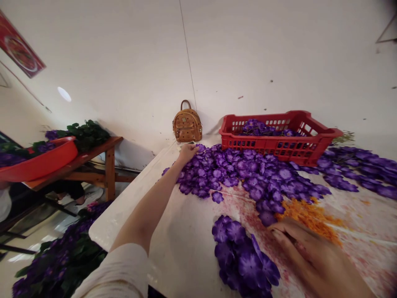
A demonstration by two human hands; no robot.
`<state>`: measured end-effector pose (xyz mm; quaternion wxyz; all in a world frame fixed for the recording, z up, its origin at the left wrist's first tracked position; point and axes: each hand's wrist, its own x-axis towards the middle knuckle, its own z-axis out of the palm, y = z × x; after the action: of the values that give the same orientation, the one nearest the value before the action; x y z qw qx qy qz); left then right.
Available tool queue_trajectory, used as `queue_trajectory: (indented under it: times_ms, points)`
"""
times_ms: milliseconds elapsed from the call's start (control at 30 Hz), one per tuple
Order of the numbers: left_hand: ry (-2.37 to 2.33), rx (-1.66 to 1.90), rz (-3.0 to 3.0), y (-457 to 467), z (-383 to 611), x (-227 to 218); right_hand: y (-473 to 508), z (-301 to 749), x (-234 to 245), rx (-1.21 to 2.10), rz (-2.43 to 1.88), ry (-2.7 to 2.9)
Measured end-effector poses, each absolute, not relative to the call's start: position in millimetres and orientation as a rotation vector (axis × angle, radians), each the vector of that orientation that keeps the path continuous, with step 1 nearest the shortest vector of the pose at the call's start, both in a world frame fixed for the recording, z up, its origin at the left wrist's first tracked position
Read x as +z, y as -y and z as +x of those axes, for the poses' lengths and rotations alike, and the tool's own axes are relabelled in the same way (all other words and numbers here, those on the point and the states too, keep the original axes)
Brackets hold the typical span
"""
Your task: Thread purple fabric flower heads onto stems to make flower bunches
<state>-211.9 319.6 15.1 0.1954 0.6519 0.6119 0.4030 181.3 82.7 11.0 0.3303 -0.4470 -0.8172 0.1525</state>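
Note:
My left hand (187,152) is stretched far out to the back left edge of a wide heap of purple artificial flower petals (254,165). Its fingers are pinched at a purple petal piece (201,147) there. Low on the right, my right hand (313,256) is closed, thumb against the curled fingers; anything between them is hidden. Just beyond it lies a pile of small orange flower centres (310,217). To its left, a separate cluster of purple flowers (245,260) rests on the white table (176,236). A single purple petal piece (217,197) lies apart from the heap.
A red plastic crate (279,151) holding purple flowers stands behind the heap. A brown backpack (187,124) leans near the wall. On the left, a wooden table (110,169) bears a red basin (58,159). Purple flowers with leaves (62,265) are on the floor; a seated person's legs show.

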Motion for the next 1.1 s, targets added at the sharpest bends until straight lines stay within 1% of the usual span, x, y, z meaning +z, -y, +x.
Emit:
queue_trajectory:
  times_ms: [133, 333, 567, 833, 1100]
  points:
    - [-1.681, 1.06, 1.789, -306.0, -233.2, 24.2, -81.5, 176.2, 14.4, 0.355, -1.113, 2.084]
    - [-1.718, 0.988, 1.786, -300.0, -228.0, 24.8, -83.2, 174.3, 12.1, 0.465, -1.195, 2.142]
    - [-1.667, 1.15, 1.604, -315.5, -211.0, 11.9, -84.8, 177.3, 12.2, 0.43, -1.254, 2.101]
    - [-1.446, 1.223, 1.168, -300.2, -238.3, 31.3, -83.0, 179.6, 10.4, 0.498, -1.206, 2.153]
    - [-1.298, 1.192, 1.022, -288.3, -236.3, 43.6, -83.4, 176.7, 13.4, 0.46, -1.203, 2.128]
